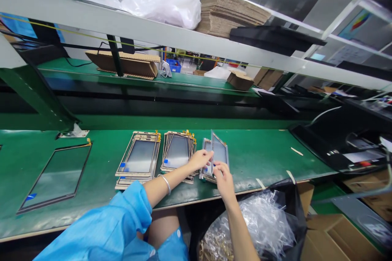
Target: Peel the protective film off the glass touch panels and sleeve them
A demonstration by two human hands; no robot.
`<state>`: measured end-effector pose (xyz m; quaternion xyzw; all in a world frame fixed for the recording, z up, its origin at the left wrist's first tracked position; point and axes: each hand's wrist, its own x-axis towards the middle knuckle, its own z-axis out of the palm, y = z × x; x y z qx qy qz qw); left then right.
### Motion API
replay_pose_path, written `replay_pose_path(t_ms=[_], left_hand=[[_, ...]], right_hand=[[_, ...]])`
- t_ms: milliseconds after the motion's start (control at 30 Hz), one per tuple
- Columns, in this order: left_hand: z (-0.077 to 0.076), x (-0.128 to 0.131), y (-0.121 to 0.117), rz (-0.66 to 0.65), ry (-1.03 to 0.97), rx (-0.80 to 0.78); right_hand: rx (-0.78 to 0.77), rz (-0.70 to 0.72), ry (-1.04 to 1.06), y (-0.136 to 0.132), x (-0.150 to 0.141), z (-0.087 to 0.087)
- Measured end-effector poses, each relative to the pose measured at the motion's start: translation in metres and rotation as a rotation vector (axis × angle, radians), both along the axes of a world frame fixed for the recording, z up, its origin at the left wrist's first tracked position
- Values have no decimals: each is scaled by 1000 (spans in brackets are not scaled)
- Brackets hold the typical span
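Observation:
My left hand point(201, 159), with a bangle on its wrist, pinches the left edge of a thin touch panel point(219, 150). That panel looks wrapped in clear film and is tilted up over a small pile of similar panels point(207, 145). At the panel's lower edge, the fingers of my right hand point(224, 176) are closed on it. Left of my hands lie two overlapping stacks of framed panels, the nearer stack point(178, 151) and the farther stack point(139, 157), with gold connector tails and blue tabs. A larger dark-framed panel point(58, 175) lies alone at the far left.
Below the green bench's point(254, 151) front edge, a black bag holds crumpled clear plastic point(263, 222), beside an open cardboard box point(337, 236). Black equipment point(352, 130) stands at right. A shelf overhead carries white plastic bags point(165, 0) and stacked cardboard point(229, 12).

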<state>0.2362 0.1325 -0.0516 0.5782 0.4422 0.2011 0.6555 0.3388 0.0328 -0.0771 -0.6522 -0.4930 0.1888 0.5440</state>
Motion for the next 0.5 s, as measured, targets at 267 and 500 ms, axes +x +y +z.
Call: replay_pose_path(t_ms=[267,500], left_hand=[[0,15,-3,-98,-74,35],[0,30,-8,-107,-135,56]], right_hand=[[-29,-33,7,-6,8,11],[-179,-2,-70,7,35,33]])
